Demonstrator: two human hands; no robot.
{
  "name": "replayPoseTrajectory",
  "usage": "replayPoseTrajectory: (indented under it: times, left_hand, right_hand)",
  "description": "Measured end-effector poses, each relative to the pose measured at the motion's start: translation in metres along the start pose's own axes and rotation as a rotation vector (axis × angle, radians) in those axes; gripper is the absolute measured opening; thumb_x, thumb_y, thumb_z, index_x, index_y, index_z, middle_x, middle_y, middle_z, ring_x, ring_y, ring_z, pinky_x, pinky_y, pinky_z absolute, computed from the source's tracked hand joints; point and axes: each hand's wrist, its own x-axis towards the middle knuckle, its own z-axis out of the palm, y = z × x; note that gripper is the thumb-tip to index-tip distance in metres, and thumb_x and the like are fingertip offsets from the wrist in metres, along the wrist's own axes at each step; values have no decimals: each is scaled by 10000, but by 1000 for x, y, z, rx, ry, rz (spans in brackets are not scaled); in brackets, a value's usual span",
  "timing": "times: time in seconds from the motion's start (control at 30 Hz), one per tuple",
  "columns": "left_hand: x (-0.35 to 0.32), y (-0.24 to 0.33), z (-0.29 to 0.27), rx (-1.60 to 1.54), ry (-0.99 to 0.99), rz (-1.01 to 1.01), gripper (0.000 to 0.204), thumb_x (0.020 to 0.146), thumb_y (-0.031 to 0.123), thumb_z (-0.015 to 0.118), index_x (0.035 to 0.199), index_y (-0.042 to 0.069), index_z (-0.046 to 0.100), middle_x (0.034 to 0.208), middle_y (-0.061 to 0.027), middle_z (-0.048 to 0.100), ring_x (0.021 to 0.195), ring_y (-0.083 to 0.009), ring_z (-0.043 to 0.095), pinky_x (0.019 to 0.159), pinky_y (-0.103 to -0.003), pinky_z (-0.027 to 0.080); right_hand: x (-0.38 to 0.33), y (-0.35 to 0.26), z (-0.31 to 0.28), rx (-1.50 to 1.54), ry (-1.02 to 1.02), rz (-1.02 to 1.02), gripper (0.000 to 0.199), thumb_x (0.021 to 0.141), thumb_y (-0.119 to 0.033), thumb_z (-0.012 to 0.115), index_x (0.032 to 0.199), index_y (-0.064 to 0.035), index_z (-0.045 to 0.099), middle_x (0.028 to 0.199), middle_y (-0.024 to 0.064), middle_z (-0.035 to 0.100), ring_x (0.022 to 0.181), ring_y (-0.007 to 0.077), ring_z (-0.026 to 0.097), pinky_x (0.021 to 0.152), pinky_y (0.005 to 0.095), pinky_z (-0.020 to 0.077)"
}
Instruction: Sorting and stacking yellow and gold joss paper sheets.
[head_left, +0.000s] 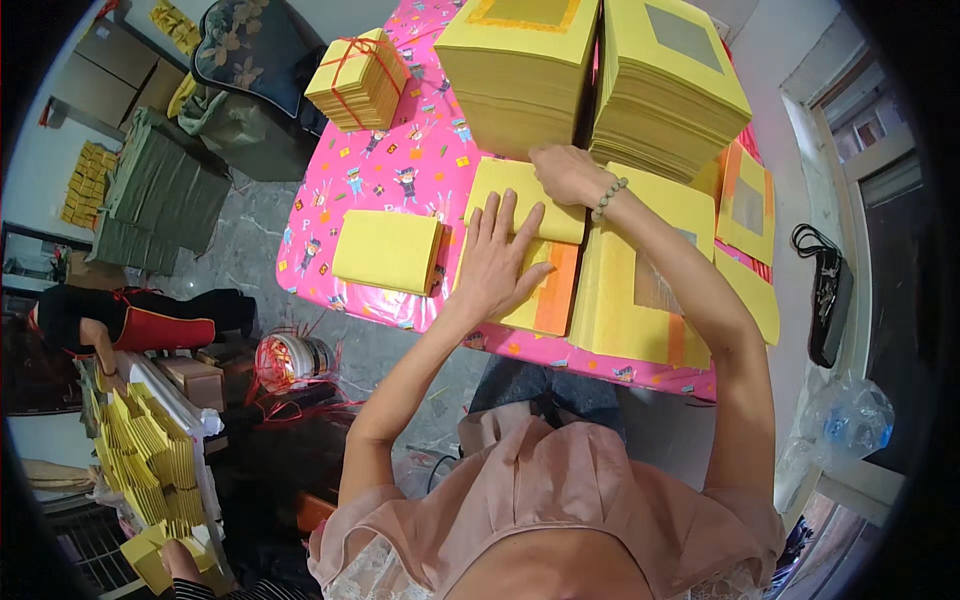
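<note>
A folded yellow paper sheet [553,212] with an orange band [556,290] showing below its flap lies in front of me. My left hand [495,262] rests flat on it, fingers spread over the fold. At the far right corner of the flap is my right hand [572,178], its fingers curled down against the paper; what they hold, if anything, is hidden. Under my right forearm lies a pile of yellow sheets [612,290] with grey squares and orange bands. To the left sits a small stack of folded yellow paper [388,250].
Two tall stacks of yellow paper [515,105] [668,110] stand at the back of the pink patterned table [375,185]. Behind left is a bundle tied with red string [357,82]. At far left a person in a red apron [165,328] leans over yellow paper bundles [150,450].
</note>
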Motion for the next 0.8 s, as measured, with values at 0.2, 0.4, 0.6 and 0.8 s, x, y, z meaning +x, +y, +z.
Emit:
replayPoseTrajectory:
  times: [0.2, 0.4, 0.6, 0.8]
  left_hand:
    - [3, -3, 4, -17, -12, -13, 788, 935, 566, 530, 1570, 178, 269, 1576, -271, 231, 1458, -474, 195, 1181, -584, 153]
    - [4, -2, 5, -16, -35, -28, 795, 931, 572, 537, 1569, 179, 272, 1577, -266, 229, 1461, -469, 193, 1182, -583, 151]
    - [5, -2, 6, -10, -30, -37, 799, 928, 583, 538, 1569, 186, 272, 1580, -256, 231, 1464, -462, 192, 1182, -583, 152]
    - [6, -2, 6, -15, -19, -27, 790, 929, 590, 530, 1561, 177, 295, 1560, -273, 268, 1448, -473, 222, 1173, -585, 176]
  right_hand:
    - [9, 1, 7, 56, -29, -44, 244, 940, -107, 513, 1127, 29, 594, 1195, 229, 625, 1143, 404, 588, 949, 489, 475]
    - [9, 5, 13, 88, 25, -76, 267, 943, -118, 513, 1166, 11, 583, 1216, 207, 611, 1165, 389, 576, 962, 482, 472]
    - [9, 4, 13, 83, 36, -60, 277, 940, -122, 526, 1182, 5, 570, 1214, 197, 610, 1170, 379, 572, 964, 479, 468]
    - [11, 7, 17, 110, 52, -70, 271, 936, -115, 531, 1172, 13, 564, 1209, 195, 609, 1165, 378, 573, 965, 475, 465]
